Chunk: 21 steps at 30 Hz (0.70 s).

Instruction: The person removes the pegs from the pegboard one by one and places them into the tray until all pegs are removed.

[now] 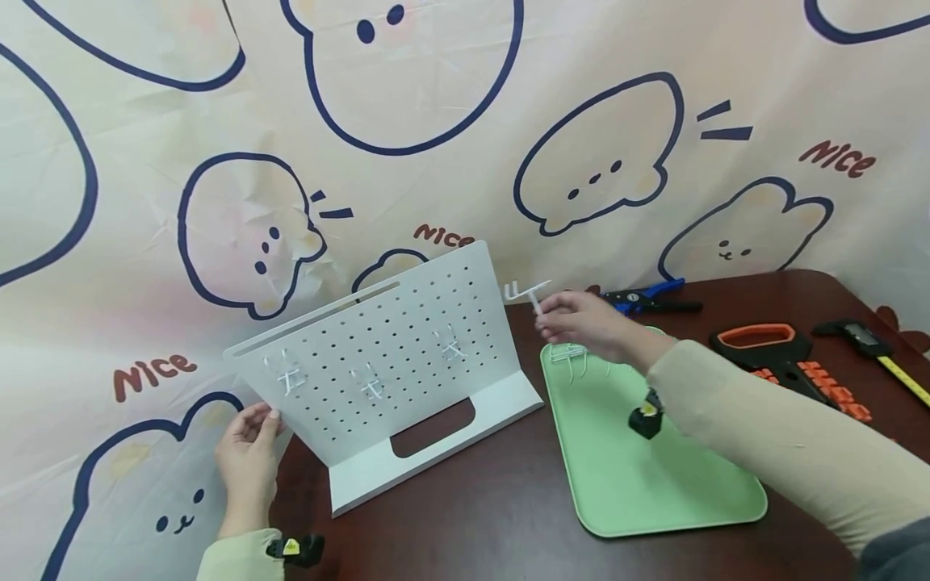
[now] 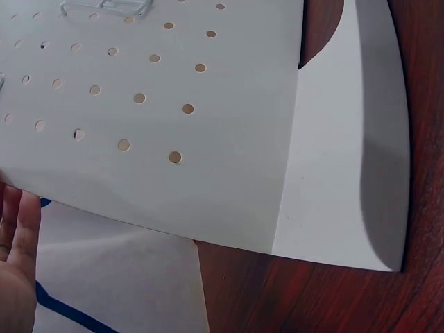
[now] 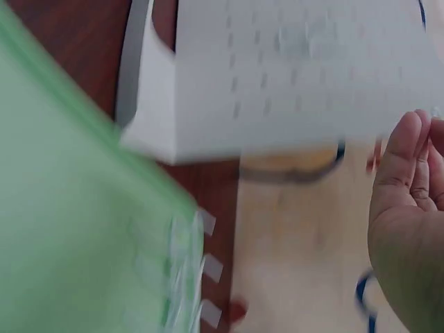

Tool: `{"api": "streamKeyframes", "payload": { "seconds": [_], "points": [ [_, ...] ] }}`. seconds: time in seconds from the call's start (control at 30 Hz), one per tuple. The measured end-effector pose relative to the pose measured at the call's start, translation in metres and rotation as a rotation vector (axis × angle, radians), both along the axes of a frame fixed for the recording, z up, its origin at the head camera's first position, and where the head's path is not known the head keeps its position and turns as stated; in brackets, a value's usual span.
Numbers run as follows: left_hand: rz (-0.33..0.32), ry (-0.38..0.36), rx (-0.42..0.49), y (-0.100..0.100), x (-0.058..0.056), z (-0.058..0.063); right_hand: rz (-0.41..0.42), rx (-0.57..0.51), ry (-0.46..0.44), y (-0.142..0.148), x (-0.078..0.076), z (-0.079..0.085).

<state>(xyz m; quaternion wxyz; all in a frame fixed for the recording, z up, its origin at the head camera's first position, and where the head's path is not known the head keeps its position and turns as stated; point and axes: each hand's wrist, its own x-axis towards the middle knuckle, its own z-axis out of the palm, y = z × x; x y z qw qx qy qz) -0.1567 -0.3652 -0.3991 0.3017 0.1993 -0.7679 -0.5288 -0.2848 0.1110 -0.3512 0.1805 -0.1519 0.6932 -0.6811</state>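
A white pegboard [image 1: 407, 355] on a bent base stands tilted on the table, with three white wire hooks, including a hook [image 1: 372, 384], hung in its holes. My left hand [image 1: 249, 468] pinches the board's left edge between thumb and fingers; in the left wrist view only part of that hand [image 2: 17, 250] shows. Beyond the board's right edge, my right hand [image 1: 592, 323] pinches a white hook [image 1: 534, 295] by its stem, held up in the air. More white hooks [image 1: 570, 353] lie at the far end of a green tray [image 1: 668, 516], below the right hand.
Blue-handled pliers [image 1: 643, 300] lie behind the right forearm. Further right are an orange-and-black handled tool [image 1: 763, 343], partly hidden by the sleeve, and a digital caliper [image 1: 868, 339] with a yellow strip. A printed cloth [image 1: 436, 194] hangs behind the dark table [image 1: 465, 524].
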Motion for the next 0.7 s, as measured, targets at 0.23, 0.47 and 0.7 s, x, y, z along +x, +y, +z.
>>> {"api": "streamKeyframes", "payload": {
  "seconds": [0.23, 0.47, 0.7],
  "points": [
    [-0.002, 0.021, 0.019, 0.001, 0.0, -0.002, -0.147, 0.081, -0.027, 0.064, -0.008, -0.027],
    [-0.018, 0.025, 0.02, 0.001, 0.0, -0.002, -0.231, 0.134, -0.063, 0.099, -0.011, -0.058],
    [-0.008, 0.007, 0.003, 0.001, -0.001, -0.001, -0.33, 0.236, -0.136, 0.118, -0.008, -0.081]
  ]
}}
